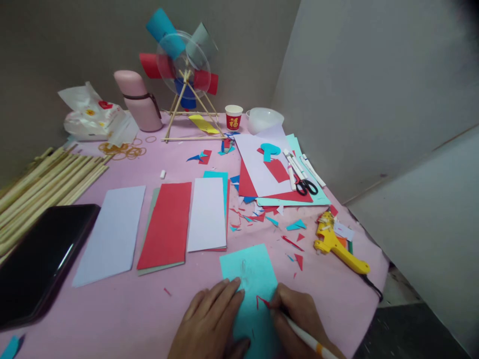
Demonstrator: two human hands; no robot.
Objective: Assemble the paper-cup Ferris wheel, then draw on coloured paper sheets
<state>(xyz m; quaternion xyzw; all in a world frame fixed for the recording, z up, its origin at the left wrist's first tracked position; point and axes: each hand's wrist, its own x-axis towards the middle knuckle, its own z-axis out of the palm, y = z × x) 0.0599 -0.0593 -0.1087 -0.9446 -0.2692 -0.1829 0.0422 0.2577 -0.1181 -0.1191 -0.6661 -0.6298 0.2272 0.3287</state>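
A turquoise paper sheet (251, 279) lies at the near edge of the pink table (123, 309). My left hand (213, 324) rests flat on its left side, fingers spread, pinning it down. My right hand (295, 314) grips a white pen (310, 341) with its tip touching the sheet, where a short red line (262, 300) is drawn.
Lavender, red and white paper rectangles (168, 227) lie mid-table, a black tablet (37, 259) and bamboo sticks (45, 179) at left. A yellow glue gun (335, 244), scissors (307, 186), paper scraps, a stick-and-cup wheel model (183, 65), a pink flask (138, 99) and a red cup (233, 117) stand beyond.
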